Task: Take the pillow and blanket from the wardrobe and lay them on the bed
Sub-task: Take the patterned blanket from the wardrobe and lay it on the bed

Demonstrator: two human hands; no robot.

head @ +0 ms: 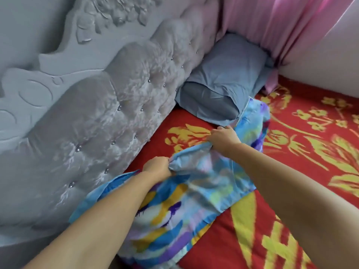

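— Where's the blanket (186, 191) now?

— On the bed (303, 152), down the headboard (116, 105) side. It's the bright one, blue with yellow and purple patches, lying rumpled over the red cover with the yellow flowers. Its near end runs along the foot of the padded headboard; its far end reaches up beside the pillow (223, 84).

— And the hands?

— Both on it. The left hand (158, 168) is clenched around a bunched fold at the blanket's edge, close to the headboard. The right hand (223, 137) is further up, fingers closed on another gathered bit of the same edge — the cloth between the two hands is pulled into a ridge.

— The pillow is on the bed too?

— Yes, a grey-blue one, lying at the head of the bed with one long side against the headboard. Its far end is tucked into the corner where the pink curtain (281, 22) hangs down, and the loose flap of its case touches the blanket's far end.

— Flat?

— Roughly flat, a little creased. The blanket isn't spread out; it's in folds.
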